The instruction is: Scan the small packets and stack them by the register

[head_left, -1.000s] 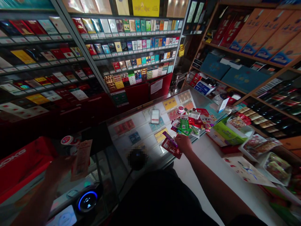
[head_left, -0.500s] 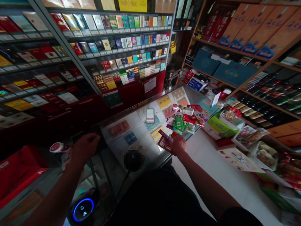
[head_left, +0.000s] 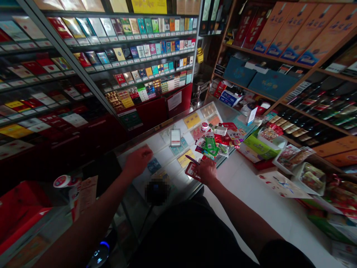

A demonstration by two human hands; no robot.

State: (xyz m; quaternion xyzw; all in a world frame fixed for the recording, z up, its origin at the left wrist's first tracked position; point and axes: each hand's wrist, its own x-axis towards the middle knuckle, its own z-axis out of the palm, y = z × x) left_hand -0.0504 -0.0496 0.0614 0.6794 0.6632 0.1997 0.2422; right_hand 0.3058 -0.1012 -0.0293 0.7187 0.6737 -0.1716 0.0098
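Observation:
My right hand (head_left: 206, 171) grips a red snack packet (head_left: 192, 170) and a thin purple stick-shaped packet (head_left: 192, 159) over the glass counter's front edge. Just beyond it lies a pile of snacks: a green packet (head_left: 209, 142), red packets (head_left: 230, 133) and a small round tub with a red-and-white lid (head_left: 204, 126). My left hand (head_left: 138, 160) hovers over the left part of the counter, beside a dark blue flat pack (head_left: 154, 166) under the glass. Its fingers are bent and blurred; nothing shows in them. Another tub (head_left: 65, 181) and a reddish-brown packet (head_left: 86, 193) lie by my left forearm.
A glass counter (head_left: 167, 167) spans the middle, with a blurred-out dark device (head_left: 156, 191) on it. A red box (head_left: 22, 212) and a blue-lit round device (head_left: 100, 255) sit at left. Cigarette shelves (head_left: 125, 70) stand behind; snack trays (head_left: 309, 178) line the right.
My left hand has moved right, from beside the left-hand packet to above the counter. My right hand keeps its packets and has hardly moved. The view has shifted slightly.

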